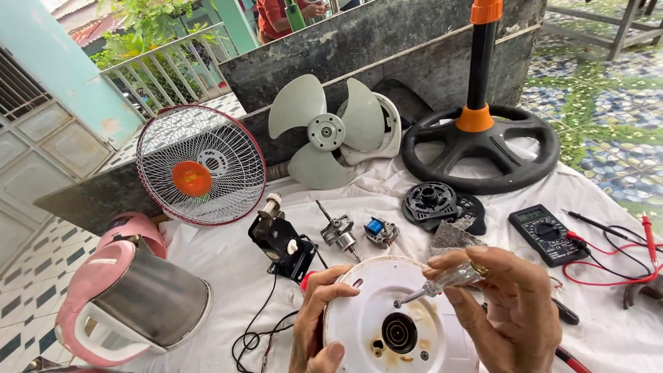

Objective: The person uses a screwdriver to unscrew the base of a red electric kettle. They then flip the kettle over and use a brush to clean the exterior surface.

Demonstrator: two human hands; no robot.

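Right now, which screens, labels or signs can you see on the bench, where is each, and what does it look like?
Multimeter: on the white cloth at the right, beyond the right hand; black rectangular body, small grey display at its top, round dial below.
Fan grille badge: middle of the round wire grille leaning at the left; orange disc.
No packages or signs show.

round base (387,304): smooth white plastic, stained brown near its black centre socket
screwdriver (442,282): clear glossy plastic handle, bright metal shaft
kettle (138,304), left of the base: brushed steel body, glossy pink plastic trim
cloth (221,255) under the base: white, creased fabric
fan blade (324,131), behind the base: matt grey-green plastic
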